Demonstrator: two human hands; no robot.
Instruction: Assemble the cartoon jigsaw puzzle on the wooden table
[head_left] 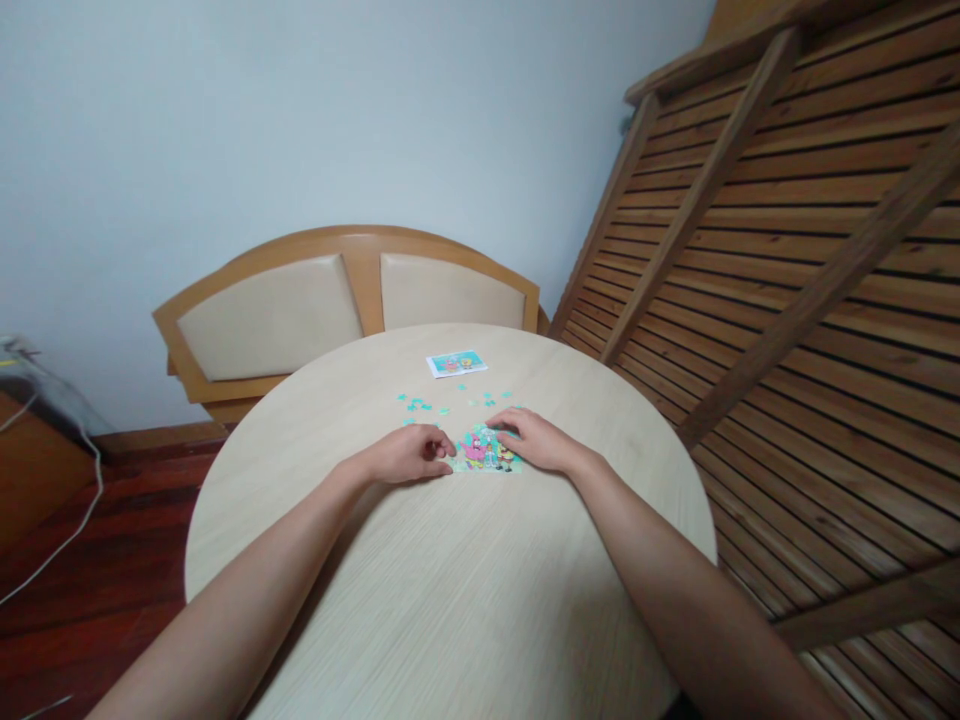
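Note:
A partly assembled jigsaw puzzle (480, 455) with pink and yellow cartoon figures on a green-blue ground lies flat on the round table. At its left edge rests my left hand (411, 455), fingers loosely curled and thumb apart from them, with nothing visible between. My right hand (538, 440) reaches over the upper right part of the puzzle, fingers extended and thumb apart, covering that corner. Loose turquoise puzzle pieces (418, 405) are scattered just beyond both hands. Whether the right fingertips touch a single piece is too small to tell.
A picture card (457, 363) of similar cartoon figures lies towards the far side of the pale wooden table (450, 600). Behind stands a padded headboard (345, 300) against the wall. Slatted wooden panels (750, 250) lean at the right, and a white cable (97, 480) hangs at the left.

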